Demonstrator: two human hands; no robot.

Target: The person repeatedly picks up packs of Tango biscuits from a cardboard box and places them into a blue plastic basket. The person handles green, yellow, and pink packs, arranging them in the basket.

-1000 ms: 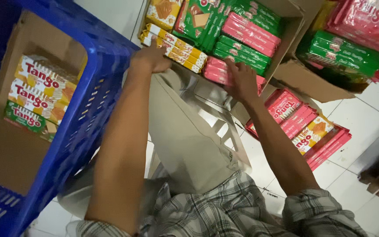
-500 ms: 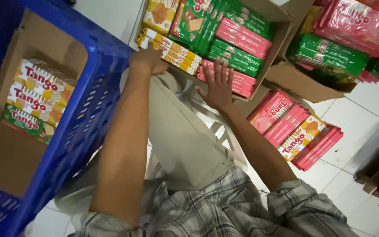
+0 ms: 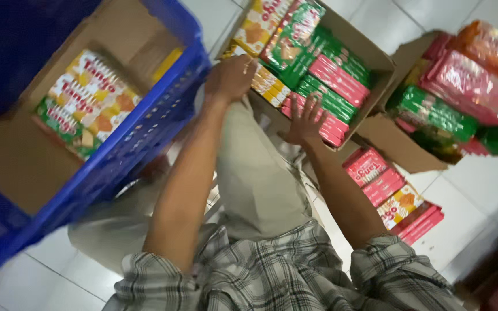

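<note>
My left hand (image 3: 230,78) is curled over the yellow wafer packs (image 3: 267,85) at the near-left edge of the cardboard box (image 3: 376,57), seemingly gripping them, though I cannot tell how firmly. My right hand (image 3: 305,120) lies spread and holds nothing, flat on the pink packs (image 3: 328,126) at the box's near edge. Left of the box stands the blue crate (image 3: 145,132), leaving only a narrow gap.

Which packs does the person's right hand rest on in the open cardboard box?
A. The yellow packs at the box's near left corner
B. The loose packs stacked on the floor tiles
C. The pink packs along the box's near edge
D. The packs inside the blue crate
C: the right hand lies with spread fingers on the pink packs at the near edge of the cardboard box, while the left hand is at the yellow packs.
</note>
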